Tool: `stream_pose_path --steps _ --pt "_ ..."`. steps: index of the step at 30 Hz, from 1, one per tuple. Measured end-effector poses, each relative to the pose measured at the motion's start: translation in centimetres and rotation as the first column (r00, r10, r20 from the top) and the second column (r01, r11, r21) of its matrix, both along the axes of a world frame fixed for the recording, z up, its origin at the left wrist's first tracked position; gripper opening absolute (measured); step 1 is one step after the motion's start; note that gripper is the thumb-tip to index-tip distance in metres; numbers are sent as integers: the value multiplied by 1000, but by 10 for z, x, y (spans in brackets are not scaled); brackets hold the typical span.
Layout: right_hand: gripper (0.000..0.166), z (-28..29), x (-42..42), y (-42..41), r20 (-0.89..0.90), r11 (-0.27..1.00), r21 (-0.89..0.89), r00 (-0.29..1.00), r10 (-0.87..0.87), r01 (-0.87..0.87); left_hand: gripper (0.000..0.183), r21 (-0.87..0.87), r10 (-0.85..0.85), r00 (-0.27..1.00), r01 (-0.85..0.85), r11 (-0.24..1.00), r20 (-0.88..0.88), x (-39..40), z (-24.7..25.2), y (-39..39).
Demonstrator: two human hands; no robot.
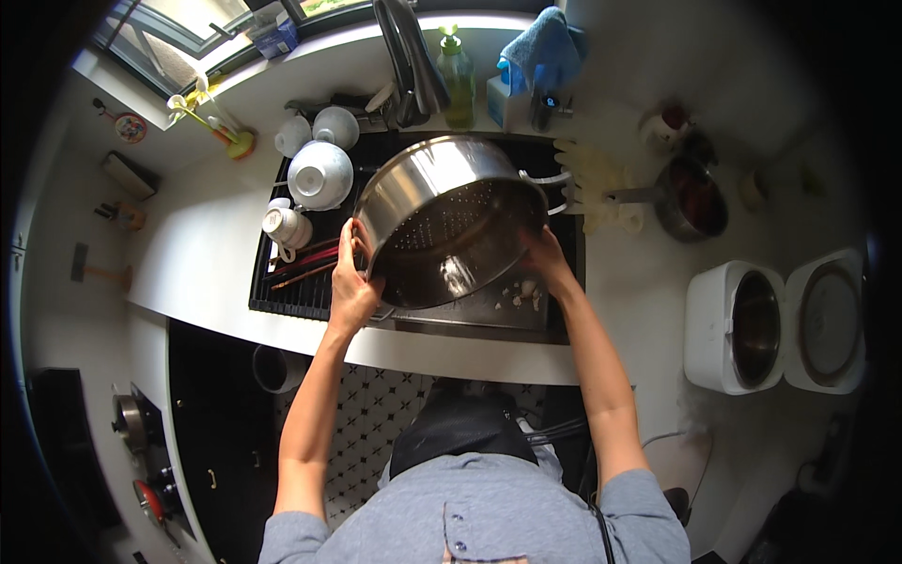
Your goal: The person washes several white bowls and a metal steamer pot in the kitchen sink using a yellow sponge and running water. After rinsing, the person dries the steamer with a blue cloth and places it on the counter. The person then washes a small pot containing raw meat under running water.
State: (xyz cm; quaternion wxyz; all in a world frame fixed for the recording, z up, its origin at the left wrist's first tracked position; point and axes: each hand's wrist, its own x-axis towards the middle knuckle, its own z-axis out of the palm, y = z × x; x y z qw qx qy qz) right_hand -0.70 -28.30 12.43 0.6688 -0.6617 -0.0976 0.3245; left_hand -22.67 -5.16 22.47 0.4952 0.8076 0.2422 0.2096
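Observation:
Over the sink (486, 314) I hold a large stainless steel steamer pot (437, 166), tilted so that its inside faces me. Small holes pierce part of its base. My left hand (352, 289) grips the left rim, thumb towards the front. On the other side my right hand (546, 257) holds the right rim, its fingers partly hidden in shadow. A looped metal handle (550, 183) sticks out at the pot's upper right. Pale food scraps (521, 292) lie in the sink below the pot, near my right hand.
Upturned bowls (320, 176), a cup (285, 225) and chopsticks (303, 268) sit on the black drying rack (264, 296) at left. Behind the pot rise a faucet (412, 63) and a green soap bottle (456, 84). Rightward are a saucepan (694, 201) and an open rice cooker (712, 328).

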Motion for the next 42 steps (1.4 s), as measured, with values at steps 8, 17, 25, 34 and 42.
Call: stream_pose_path --steps 8,17,25,34,42 --pt "61 98 27 -12 228 946 54 926 300 -320 76 -7 -25 975 27 1000 220 -16 10 1" --pt "66 201 177 38 -167 965 174 971 -169 197 57 -678 102 984 24 735 146 -45 17 -4" --pt "11 257 162 54 403 731 683 832 -382 5 60 -712 177 965 15 702 195 -47 19 -28" --pt "25 186 -47 31 10 313 942 941 339 -123 93 -656 249 950 -66 752 190 -34 22 -61" --pt "72 112 -79 202 338 849 525 901 -271 59 93 -590 286 935 -113 800 209 -21 23 -88"
